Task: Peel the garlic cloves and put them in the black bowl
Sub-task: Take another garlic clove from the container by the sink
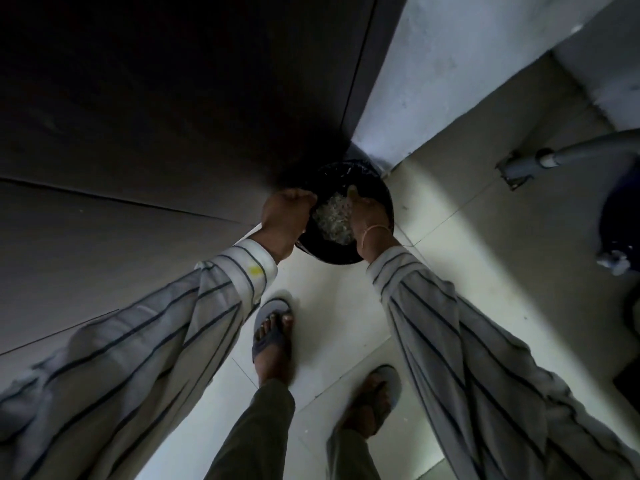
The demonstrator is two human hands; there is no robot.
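I stand looking down at a tiled floor. A black bowl (334, 256) is held out in front of me between both hands. A heap of pale, papery garlic skins (334, 218) lies in it; I cannot make out any whole cloves. My left hand (287, 216) grips the bowl's left rim with curled fingers. My right hand (363, 216), with a thin bangle at the wrist, grips the right rim, and its fingers reach in beside the skins. The bowl's far edge merges with a dark container behind it.
A dark container with a shiny liner (358, 169) sits on the floor in the corner, just beyond the bowl. A dark door or cabinet panel (173, 116) fills the left, a pale wall (450, 64) the right. A grey pipe (554, 157) runs at right. My sandalled feet (273, 334) are below.
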